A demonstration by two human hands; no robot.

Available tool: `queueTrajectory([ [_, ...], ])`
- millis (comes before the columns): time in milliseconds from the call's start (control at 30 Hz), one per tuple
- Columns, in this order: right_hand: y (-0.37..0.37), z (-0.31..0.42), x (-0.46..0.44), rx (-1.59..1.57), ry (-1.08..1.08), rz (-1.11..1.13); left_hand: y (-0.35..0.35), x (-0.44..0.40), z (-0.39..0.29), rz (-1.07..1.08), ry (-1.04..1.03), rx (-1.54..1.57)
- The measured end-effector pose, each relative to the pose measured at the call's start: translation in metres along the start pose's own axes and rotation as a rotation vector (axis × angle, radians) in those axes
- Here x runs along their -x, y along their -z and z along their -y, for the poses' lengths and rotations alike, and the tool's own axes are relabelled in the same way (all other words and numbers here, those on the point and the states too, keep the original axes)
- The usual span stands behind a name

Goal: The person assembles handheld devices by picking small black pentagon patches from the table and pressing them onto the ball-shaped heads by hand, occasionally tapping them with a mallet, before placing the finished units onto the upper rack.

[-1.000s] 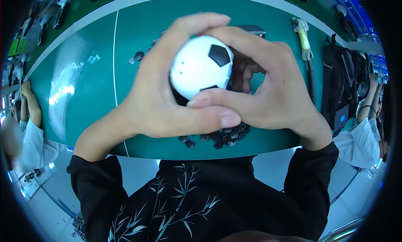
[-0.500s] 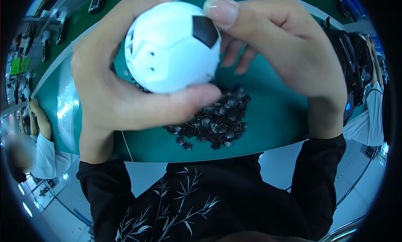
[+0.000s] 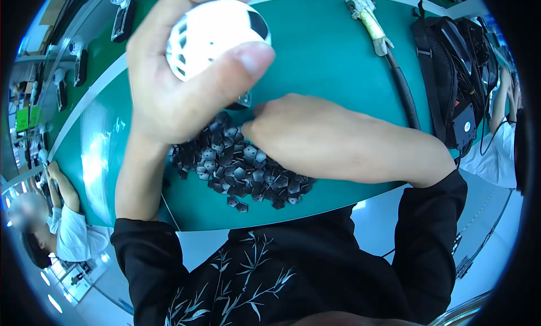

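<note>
A white toy soccer ball with a black pentagon panel and several openings on its left side is gripped by my left hand, the thumb lying across its front. Below it, a pile of small black pentagon pieces is spread over the green table. My right hand reaches down at the far right edge of the pile with its fingers curled. Its fingertips are hidden, so whatever they pinch cannot be seen. Part of a dark object shows between the ball and the pile.
A tool with a pale wrapped handle and thick black cable lies at the far right, beside a black bag. Clear plastic covers the table's left side. Co-workers sit at left and right.
My right hand has left the ball's black panel and come down to the pile. The left hand has moved slightly left, turning the ball so that its openings show more.
</note>
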State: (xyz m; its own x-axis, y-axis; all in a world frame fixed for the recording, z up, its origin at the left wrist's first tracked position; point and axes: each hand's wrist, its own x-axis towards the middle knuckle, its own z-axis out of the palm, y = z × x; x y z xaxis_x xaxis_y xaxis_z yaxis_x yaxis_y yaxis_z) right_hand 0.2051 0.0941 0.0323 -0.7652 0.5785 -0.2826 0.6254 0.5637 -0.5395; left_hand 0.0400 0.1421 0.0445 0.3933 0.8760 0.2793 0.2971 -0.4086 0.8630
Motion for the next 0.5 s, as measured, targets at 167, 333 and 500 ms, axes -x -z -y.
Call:
queueTrajectory([
  [167, -0.005, 0.006, -0.005, 0.039, 0.048, -0.002, -0.002, 0.007, 0.021, -0.013, -0.208, 0.115],
  [333, -0.001, 0.015, -0.001, -0.035, 0.175, -0.11, -0.002, 0.004, 0.043, -0.138, -0.258, 0.549],
  [500, 0.011, 0.024, 0.004, -0.355, 0.373, -0.211, -0.007, 0.004, 0.044, -0.194, -0.284, 0.723],
])
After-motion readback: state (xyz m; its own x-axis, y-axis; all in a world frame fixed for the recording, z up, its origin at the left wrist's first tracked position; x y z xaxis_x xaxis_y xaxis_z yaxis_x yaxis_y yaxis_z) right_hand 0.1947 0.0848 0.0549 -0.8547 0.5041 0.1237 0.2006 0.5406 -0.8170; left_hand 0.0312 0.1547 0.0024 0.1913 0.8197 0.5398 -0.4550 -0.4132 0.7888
